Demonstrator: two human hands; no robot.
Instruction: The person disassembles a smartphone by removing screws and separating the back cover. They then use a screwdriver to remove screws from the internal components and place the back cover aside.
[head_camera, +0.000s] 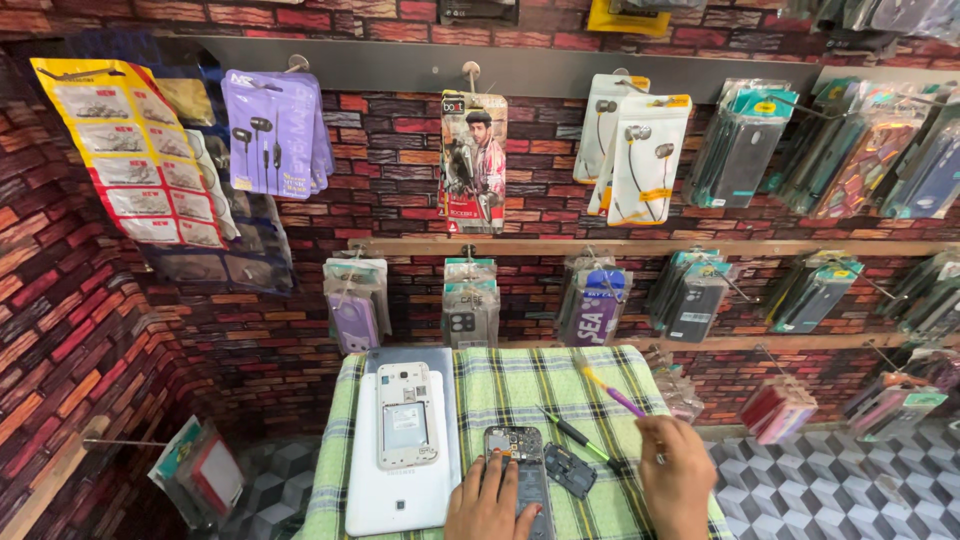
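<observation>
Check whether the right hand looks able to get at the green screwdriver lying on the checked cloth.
Probably yes: the right hand hovers just right of the green screwdriver, which lies bare on the cloth with nothing between them.

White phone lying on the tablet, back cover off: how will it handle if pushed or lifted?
The white phone lies flat on the white tablet, so it probably slides rather than tips. Likely rigid. With its back open, the exposed inside seems fragile; grip by the edges.

Small surface (500, 385), green-checked cloth cover, lower centre of frame. Directly on it: flat white tablet (385, 495), opened dark phone (522, 470), loose dark cover piece (570, 470), green-handled screwdriver (575, 437), purple-handled brush (612, 392).
</observation>
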